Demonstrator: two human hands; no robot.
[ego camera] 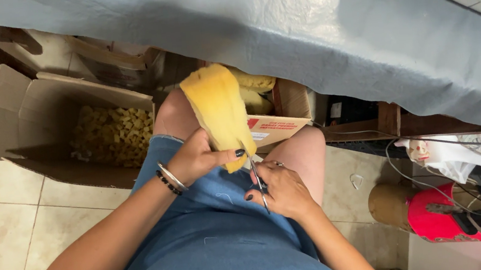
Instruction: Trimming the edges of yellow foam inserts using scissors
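I keep my left hand (pixel 195 158) pinched on the foam (pixel 220 113), right hand (pixel 280 188) gripping scissors (pixel 255 172), snipping small, clear of fingertips.

My left hand (pixel 195 158) grips the lower end of a yellow foam piece (pixel 219 113), which rises upright from the grip. Just right of it, my right hand (pixel 280 189) works scissors (pixel 255 169), blades meeting the foam's bottom edge beside my left fingertips.
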